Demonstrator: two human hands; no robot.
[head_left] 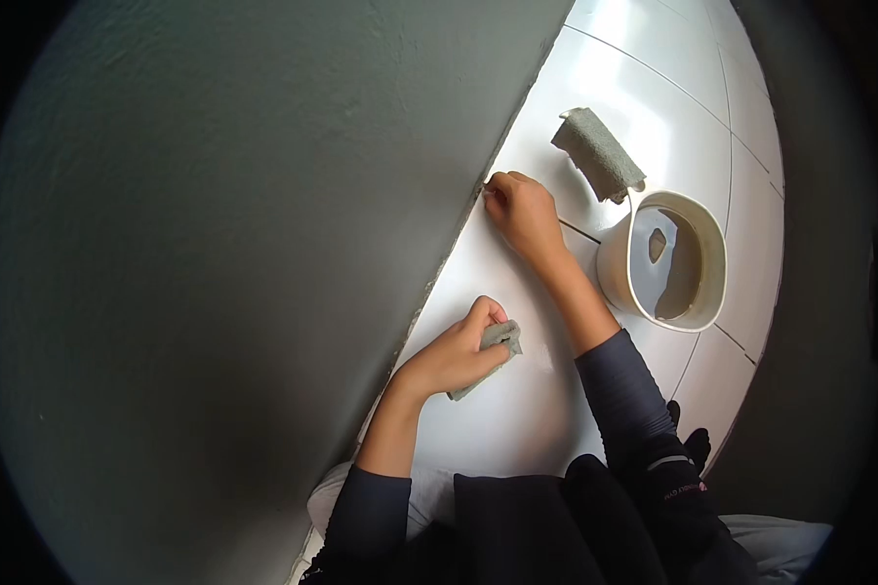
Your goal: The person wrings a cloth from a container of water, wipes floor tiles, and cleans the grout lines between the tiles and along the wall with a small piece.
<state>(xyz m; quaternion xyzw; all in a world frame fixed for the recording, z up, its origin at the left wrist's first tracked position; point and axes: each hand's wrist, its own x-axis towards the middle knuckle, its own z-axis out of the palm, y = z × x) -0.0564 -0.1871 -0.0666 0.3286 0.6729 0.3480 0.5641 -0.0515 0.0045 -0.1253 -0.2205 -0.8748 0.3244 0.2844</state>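
My left hand (454,356) is closed round a folded grey cloth (500,338), low over the white tiles beside the wall. Farther forward, my right hand (523,214) has its fingers curled in a pinch against the seam where wall and floor meet. What those fingertips hold, if anything, is too small to make out. To the right of that hand stands a white dipper (712,249) with greyish water in it. A second grey cloth (600,154) is draped over what looks like the dipper's handle.
A dark grey wall (263,195) fills the left side, with a rough, chipped edge along its base. Glossy white floor tiles (654,88) with dark joints run along it. My legs are folded close at the bottom of the view.
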